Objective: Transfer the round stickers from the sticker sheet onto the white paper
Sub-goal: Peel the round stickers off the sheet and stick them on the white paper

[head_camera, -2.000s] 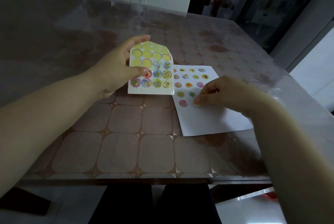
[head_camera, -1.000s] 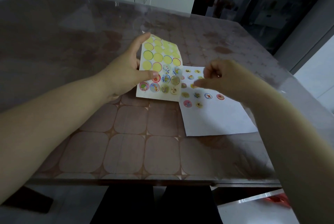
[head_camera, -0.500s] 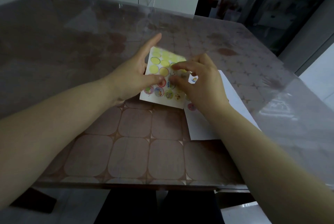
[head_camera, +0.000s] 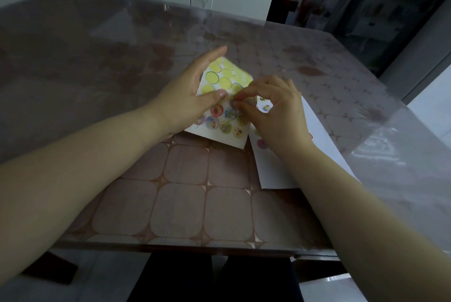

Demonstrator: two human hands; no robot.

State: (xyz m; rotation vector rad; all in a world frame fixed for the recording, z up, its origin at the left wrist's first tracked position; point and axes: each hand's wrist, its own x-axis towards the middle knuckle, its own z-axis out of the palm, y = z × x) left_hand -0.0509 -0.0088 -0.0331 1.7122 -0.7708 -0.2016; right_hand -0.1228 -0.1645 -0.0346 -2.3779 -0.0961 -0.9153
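Note:
The sticker sheet (head_camera: 220, 128) is tilted up above the table's middle, with bare yellow circles on its upper half and several coloured round stickers lower down. My left hand (head_camera: 188, 99) holds the sheet, thumb on its front, fingers behind its left edge. My right hand (head_camera: 273, 111) reaches over the sheet, and its thumb and forefinger pinch at a round sticker (head_camera: 235, 100) in the sheet's middle. The white paper (head_camera: 317, 145) lies flat to the right, largely hidden under my right hand and forearm. Stuck round stickers (head_camera: 266, 107) show on it beside my right hand.
The table (head_camera: 170, 192) has a brown tiled pattern under a clear glossy cover. Its near edge runs along the bottom of the view, its right edge slants off at far right. White cabinets and a hanging cable stand behind the table.
My right hand left the white paper, crossed left to the sticker sheet and now pinches at a sticker on it. My left hand kept holding the sheet, tilting it slightly.

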